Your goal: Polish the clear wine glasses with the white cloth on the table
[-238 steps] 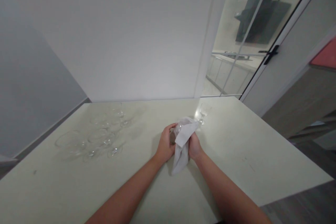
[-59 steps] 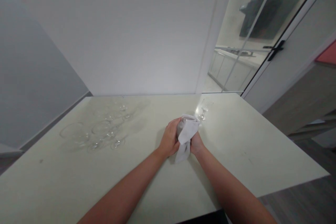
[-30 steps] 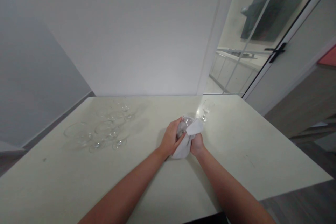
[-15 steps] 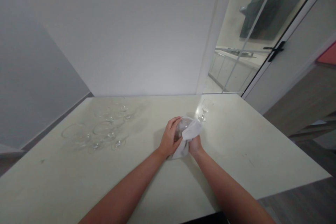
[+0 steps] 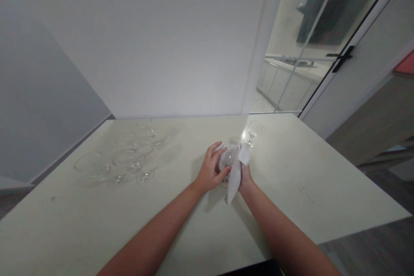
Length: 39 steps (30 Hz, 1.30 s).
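Near the middle of the table, my left hand [image 5: 211, 169] curls around the left side of a clear stemmed glass [image 5: 229, 158]. The glass's foot shows low, by the table top. On the glass's right side, my right hand [image 5: 245, 177] is closed on a white cloth [image 5: 235, 177], which hangs down toward the table. Part of the cloth lies against the glass, and most of my right fingers are hidden behind it.
Several clear stemmed glasses [image 5: 126, 158] stand in a group on the left of the white table [image 5: 181, 233]. Another stemmed glass [image 5: 250, 134] stands beyond my right hand. A white wall [image 5: 174, 60] rises behind the table, with a glass-paned door [image 5: 291, 73] at right.
The cloth has shifted to the right side of the glass and now hangs lengthwise, uncovering more of the bowl and the foot. My left hand keeps its place on the glass.
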{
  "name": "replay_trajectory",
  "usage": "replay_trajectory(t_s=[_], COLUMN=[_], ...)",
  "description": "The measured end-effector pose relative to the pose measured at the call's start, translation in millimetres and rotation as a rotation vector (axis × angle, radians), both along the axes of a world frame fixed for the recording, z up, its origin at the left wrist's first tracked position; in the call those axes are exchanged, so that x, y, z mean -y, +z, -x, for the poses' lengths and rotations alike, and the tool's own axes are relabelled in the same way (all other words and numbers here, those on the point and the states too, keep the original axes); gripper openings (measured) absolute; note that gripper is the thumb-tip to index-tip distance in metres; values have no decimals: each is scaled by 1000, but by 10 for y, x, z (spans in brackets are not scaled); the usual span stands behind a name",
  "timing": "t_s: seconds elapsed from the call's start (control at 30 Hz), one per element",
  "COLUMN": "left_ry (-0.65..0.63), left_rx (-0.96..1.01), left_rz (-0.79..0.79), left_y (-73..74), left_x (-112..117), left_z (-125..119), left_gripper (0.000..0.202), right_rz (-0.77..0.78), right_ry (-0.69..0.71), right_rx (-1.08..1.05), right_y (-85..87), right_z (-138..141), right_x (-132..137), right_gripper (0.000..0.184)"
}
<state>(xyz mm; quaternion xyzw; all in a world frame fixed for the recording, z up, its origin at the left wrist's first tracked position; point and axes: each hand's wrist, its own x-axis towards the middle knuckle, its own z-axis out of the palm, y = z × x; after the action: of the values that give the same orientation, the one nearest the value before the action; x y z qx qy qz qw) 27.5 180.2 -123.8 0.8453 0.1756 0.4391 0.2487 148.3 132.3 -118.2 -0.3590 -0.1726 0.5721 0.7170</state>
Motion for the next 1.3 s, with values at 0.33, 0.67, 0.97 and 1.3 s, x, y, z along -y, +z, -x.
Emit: replay_trajectory(t_s=[0.33, 0.67, 0.97, 1.3], left_ry=[-37, -28, -30, -39], left_rx=[34, 29, 19, 22], left_rz=[49, 77, 99, 101], left_y=[-12, -31, -18, -2], left_x=[-10, -54, -42, -36], left_z=[-10, -11, -21, -17], left_gripper=[63, 61, 60, 59], right_rz=[3, -35, -25, -27], right_ry=[33, 37, 17, -7], right_rx=[-12, 49, 59, 75], right_y=[48, 13, 61, 59], right_z=[12, 57, 60, 55], right_x=[62, 76, 54, 47], right_gripper=[35, 37, 41, 47])
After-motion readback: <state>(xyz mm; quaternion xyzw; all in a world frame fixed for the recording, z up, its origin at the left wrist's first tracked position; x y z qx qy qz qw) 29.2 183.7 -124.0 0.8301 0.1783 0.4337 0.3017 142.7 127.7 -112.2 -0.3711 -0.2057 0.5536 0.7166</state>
